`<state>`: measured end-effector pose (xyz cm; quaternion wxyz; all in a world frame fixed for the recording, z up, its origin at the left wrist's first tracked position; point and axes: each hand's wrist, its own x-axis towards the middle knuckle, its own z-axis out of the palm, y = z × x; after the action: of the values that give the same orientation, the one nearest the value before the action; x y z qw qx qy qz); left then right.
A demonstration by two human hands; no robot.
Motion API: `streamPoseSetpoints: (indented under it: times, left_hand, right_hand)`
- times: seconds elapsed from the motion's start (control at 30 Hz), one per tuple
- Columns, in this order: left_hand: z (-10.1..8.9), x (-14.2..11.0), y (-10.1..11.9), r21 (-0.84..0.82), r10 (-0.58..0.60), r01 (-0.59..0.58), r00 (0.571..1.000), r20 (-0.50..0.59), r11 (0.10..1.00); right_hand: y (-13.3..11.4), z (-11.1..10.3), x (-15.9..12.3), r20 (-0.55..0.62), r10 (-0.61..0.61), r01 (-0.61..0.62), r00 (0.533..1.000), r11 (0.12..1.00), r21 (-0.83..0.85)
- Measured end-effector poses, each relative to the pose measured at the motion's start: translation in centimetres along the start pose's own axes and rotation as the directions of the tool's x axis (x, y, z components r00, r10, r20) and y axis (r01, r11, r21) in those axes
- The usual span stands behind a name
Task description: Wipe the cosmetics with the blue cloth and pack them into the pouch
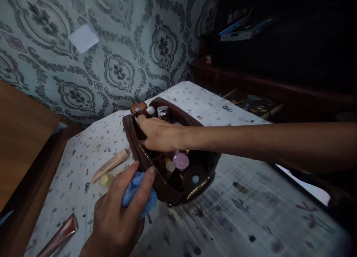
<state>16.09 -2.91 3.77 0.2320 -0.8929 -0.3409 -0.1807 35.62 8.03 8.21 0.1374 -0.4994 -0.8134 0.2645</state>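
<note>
A brown zippered cosmetic bag [160, 177] lies open on the table, with several bottles and jars inside. My right hand [160, 133] reaches into its left part; the fingers are hidden in the bag, so what they touch does not show. My left hand [119, 205] is closed around a crumpled blue cloth [150, 201], its fingertips against the bag's near side. Inside the bag I see a round pink-lidded container [181, 161] and a white-capped bottle [151, 111]. Left of the bag lie a beige tube [111, 164] and a small yellow-capped item [105, 180].
A shiny pinkish tube [60, 236] rests at the lower left on the patterned white tablecloth [245, 212]. Wooden furniture [25, 138] stands at the left, patterned wallpaper [119, 71] behind. Dark shelving with assorted things [251, 104] is at the right.
</note>
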Motion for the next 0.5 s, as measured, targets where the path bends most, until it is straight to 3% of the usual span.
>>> streamPoseSetpoints:
  times: [0.1, 0.3, 0.5]
  left_hand:
    - [0.1, -0.1, -0.3, 0.002, 0.050, -0.050, 0.999, -0.007, 0.999]
    - [0.2, -0.1, 0.7, -0.047, -0.075, 0.073, 0.996, -0.043, 0.996]
    - [-0.2, 0.0, 1.2, 0.031, -0.085, 0.087, 0.995, -0.046, 0.996]
  right_hand:
    - [0.2, -0.3, -0.3, 0.001, 0.024, -0.024, 1.000, 1.000, -0.002]
    - [0.5, -1.0, -1.4, 0.015, 0.042, -0.042, 0.999, 0.999, 0.019]
    - [0.9, -1.2, -4.7, -0.166, -0.133, 0.134, 0.977, 0.991, -0.007]
